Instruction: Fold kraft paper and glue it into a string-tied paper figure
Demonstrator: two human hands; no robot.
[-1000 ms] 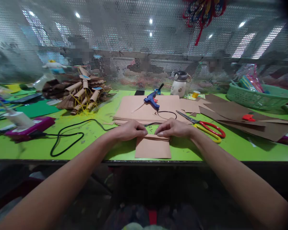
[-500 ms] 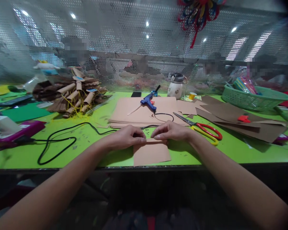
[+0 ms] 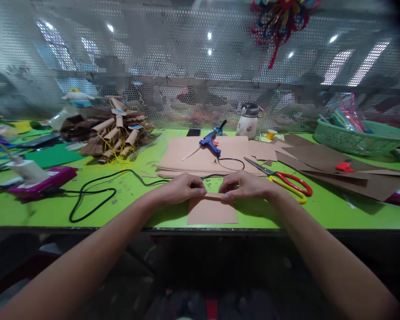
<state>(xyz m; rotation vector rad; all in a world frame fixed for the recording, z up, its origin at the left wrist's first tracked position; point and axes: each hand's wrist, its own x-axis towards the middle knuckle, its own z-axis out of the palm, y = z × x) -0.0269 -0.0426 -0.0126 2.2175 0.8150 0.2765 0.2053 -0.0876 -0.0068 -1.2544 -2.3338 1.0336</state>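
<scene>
A small sheet of light brown paper (image 3: 213, 212) lies flat at the front of the green table, its far edge folded over in a narrow strip. My left hand (image 3: 183, 189) pinches the left end of that fold between thumb and fingers. At the right end, my right hand (image 3: 243, 186) is closed on the same fold. Just beyond them a blue glue gun (image 3: 210, 145) rests on a stack of larger brown paper sheets (image 3: 176, 153). Scissors (image 3: 286, 182) with red and yellow handles lie to the right of my right hand.
A black cord (image 3: 93, 186) loops across the left, near a purple power strip (image 3: 42, 182). Behind it sits a pile of rolled brown paper pieces (image 3: 115, 133). Dark brown sheets (image 3: 326, 162), a green basket (image 3: 363, 138) and a bottle (image 3: 247, 122) stand right and back.
My right hand has shifted slightly right along the fold, widening the gap between my hands. The view has turned a little left.
</scene>
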